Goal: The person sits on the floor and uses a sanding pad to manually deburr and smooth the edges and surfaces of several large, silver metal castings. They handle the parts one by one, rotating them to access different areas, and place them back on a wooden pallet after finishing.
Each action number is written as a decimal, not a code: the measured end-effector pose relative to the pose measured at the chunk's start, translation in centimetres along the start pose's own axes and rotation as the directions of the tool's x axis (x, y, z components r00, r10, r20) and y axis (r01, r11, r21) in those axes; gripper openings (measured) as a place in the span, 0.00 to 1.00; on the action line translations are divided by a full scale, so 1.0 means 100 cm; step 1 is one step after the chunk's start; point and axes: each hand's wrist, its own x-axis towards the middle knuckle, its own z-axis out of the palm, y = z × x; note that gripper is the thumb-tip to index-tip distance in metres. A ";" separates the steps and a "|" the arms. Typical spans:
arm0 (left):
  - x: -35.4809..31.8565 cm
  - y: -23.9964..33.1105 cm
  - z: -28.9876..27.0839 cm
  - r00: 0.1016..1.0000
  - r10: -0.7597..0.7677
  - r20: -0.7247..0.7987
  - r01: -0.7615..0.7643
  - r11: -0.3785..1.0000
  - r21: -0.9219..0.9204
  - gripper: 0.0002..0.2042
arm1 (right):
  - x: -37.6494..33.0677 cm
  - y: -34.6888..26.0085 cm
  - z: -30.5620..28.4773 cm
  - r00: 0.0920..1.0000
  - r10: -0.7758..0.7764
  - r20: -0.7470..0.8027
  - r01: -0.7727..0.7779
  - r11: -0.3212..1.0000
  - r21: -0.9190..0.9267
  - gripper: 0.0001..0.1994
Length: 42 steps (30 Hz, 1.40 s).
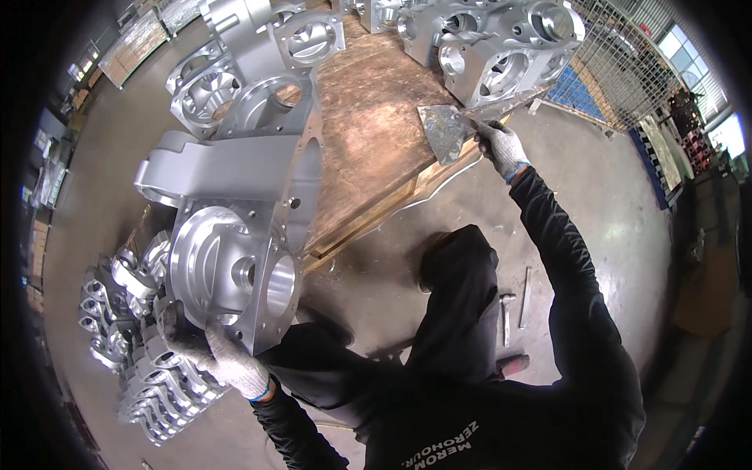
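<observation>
A large silver metal casting (235,211), with round machined bores, stands at the left edge of the wooden table. My left hand (227,360), in a grey-white glove, grips its near lower edge; the fingers are dark with grime and partly hidden against the metal. Over by the table's right edge, my gloved right hand (505,149) is closed around a scraper with a wide, dirty, trapezoid blade (443,135). Just beyond that hand a long flat metal strip (517,102) juts past the table's corner, beside another silver casting (497,66).
More silver castings (270,35) stand on the worn wooden tabletop (368,117). Small metal parts (168,384) are stacked low at left. A hammer (506,317) and a thin bar (526,298) lie on the floor at right. A wire mesh cage (619,59) stands beyond.
</observation>
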 end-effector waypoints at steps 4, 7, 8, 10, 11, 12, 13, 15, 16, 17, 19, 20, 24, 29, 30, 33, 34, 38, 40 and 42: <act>0.002 -0.004 -0.001 0.999 -0.024 0.035 0.026 0.999 -0.032 0.27 | 0.029 0.005 -0.010 0.992 0.009 0.126 -0.002 0.999 -0.051 0.13; 0.001 -0.003 0.002 0.999 -0.026 0.037 0.027 1.000 -0.008 0.26 | 0.040 0.004 0.003 0.973 -0.212 -0.090 0.129 0.825 -0.550 0.23; 0.003 -0.003 0.001 0.999 0.000 0.052 0.000 1.000 0.007 0.25 | 0.037 0.003 0.004 0.961 -0.223 -0.164 0.069 0.766 -0.639 0.30; 0.007 -0.012 0.006 0.999 0.021 0.029 -0.023 0.998 0.056 0.25 | 0.052 0.023 -0.011 0.932 -0.320 -0.171 0.137 0.747 -0.651 0.32; 0.009 -0.016 0.001 1.000 0.030 0.006 -0.031 0.994 0.104 0.24 | 0.048 0.024 -0.004 0.975 -0.175 -0.139 0.072 0.835 -0.546 0.33; 0.007 -0.016 -0.009 0.998 0.046 0.041 -0.049 0.994 0.095 0.24 | 0.030 0.020 0.015 0.979 -0.113 -0.170 0.016 0.872 -0.488 0.34; 0.004 -0.015 -0.003 0.981 0.196 -0.011 -0.172 0.883 0.437 0.23 | 0.055 0.038 -0.006 0.942 -0.265 -0.208 0.070 0.759 -0.648 0.31; 0.008 -0.080 -0.040 0.917 0.384 0.108 -0.339 0.609 0.717 0.23 | 0.083 0.073 -0.035 0.834 -0.543 -0.095 0.290 0.579 -0.762 0.21; 0.006 -0.080 -0.024 0.908 0.399 0.130 -0.366 0.602 0.709 0.24 | 0.083 0.081 -0.058 0.741 -0.671 0.035 0.479 0.492 -0.727 0.21; 0.010 -0.081 -0.003 0.896 0.424 0.134 -0.397 0.627 0.671 0.26 | 0.103 0.086 -0.103 0.834 -0.538 -0.125 0.157 0.448 -0.880 0.19; 0.013 -0.078 0.001 0.882 0.443 0.161 -0.433 0.625 0.650 0.29 | 0.079 0.087 -0.102 0.826 -0.562 -0.044 0.149 0.293 -0.944 0.17; 0.012 -0.081 0.007 0.878 0.447 0.168 -0.446 0.640 0.625 0.30 | 0.059 0.077 -0.093 0.779 -0.626 -0.020 0.139 0.204 -0.969 0.17; -0.011 -0.066 0.007 0.857 0.506 0.094 -0.467 0.687 0.557 0.37 | -0.058 -0.002 -0.012 0.531 -0.839 -0.116 0.156 0.231 -0.960 0.22; -0.029 0.012 -0.063 0.923 0.340 -0.182 -0.295 0.927 0.234 0.28 | -0.137 -0.055 0.086 0.676 -0.734 -0.066 0.639 0.629 -0.443 0.21; -0.039 -0.019 -0.087 0.907 0.360 -0.219 -0.286 0.907 0.309 0.27 | -0.133 -0.053 0.091 0.598 -0.801 0.032 0.729 0.527 -0.437 0.20; -0.063 -0.060 -0.177 0.899 0.072 -0.432 0.043 0.967 0.250 0.23 | -0.123 -0.046 0.084 0.578 -0.814 0.056 0.712 0.469 -0.522 0.18; -0.085 -0.104 -0.224 0.866 0.031 -0.499 0.175 0.916 0.362 0.22 | -0.154 -0.053 0.099 0.584 -0.803 0.118 0.727 0.452 -0.518 0.18; -0.309 -0.291 -0.437 0.319 -0.421 -0.849 0.874 0.476 0.092 0.23 | -0.200 -0.048 0.122 0.635 -0.768 0.081 0.678 0.504 -0.535 0.20; -0.433 -0.320 -0.506 -0.144 -0.482 -0.865 0.931 0.230 -0.283 0.25 | -0.205 -0.032 0.127 0.678 -0.735 0.007 0.631 0.577 -0.519 0.21; -0.462 -0.343 -0.492 -0.312 -0.611 -0.728 0.884 0.094 -0.457 0.32 | -0.216 -0.036 0.110 0.712 -0.702 0.021 0.521 0.507 -0.687 0.25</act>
